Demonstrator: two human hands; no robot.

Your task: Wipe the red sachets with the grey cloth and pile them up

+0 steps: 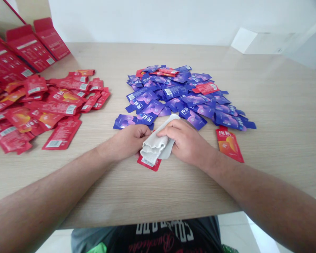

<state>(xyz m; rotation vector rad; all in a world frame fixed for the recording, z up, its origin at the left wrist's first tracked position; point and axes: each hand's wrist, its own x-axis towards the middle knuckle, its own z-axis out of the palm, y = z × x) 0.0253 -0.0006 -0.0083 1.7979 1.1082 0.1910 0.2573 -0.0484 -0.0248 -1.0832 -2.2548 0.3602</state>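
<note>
Pinching a white cloth [155, 146] between thumb and close-pressed fingers [165, 131], the right hand [187, 142] rests on the table [158, 189]. The cloth's long axis runs on a slant, its far end pointing away and rightward past those fingertips and its near end just below them. The left hand [128, 140] has its fingers [142, 130] curled shut against the cloth's left edge; whether they grip anything is hidden. A red packet [148, 163] lies under the cloth, with only its near corner showing below both sets of fingers. Beyond the fingertips sits a purple packet pile [184, 95], left of them a red packet pile [42, 105], and right a lone orange-red packet [229, 144].
</note>
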